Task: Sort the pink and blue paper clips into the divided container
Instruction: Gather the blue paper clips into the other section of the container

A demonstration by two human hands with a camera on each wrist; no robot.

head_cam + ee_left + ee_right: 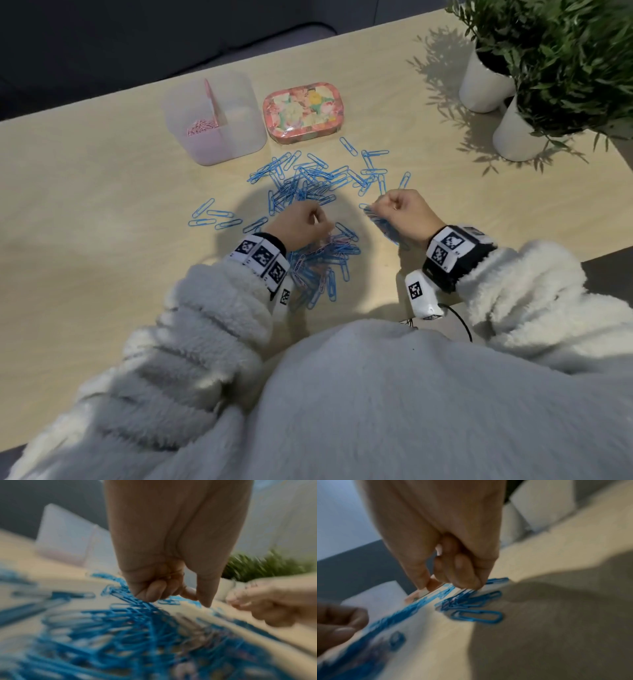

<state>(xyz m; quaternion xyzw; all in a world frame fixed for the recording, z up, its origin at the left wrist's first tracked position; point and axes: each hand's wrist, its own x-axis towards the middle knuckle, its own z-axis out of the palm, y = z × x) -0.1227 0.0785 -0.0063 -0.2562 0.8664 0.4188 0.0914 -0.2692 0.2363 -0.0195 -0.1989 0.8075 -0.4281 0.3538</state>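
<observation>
my left hand [297,224] is curled, fingertips in the blue paper clips [310,183]. my right hand [402,214] grips a bunch of them. the divided container [214,118], pink paper clips [202,126] inside, sits at eleven o'clock.

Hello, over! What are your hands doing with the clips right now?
Left hand curled, fingertips in blue clips. Right hand clutches a bunch of blue ones. Pink clips sit in the container's left half. Nothing blocking.
</observation>
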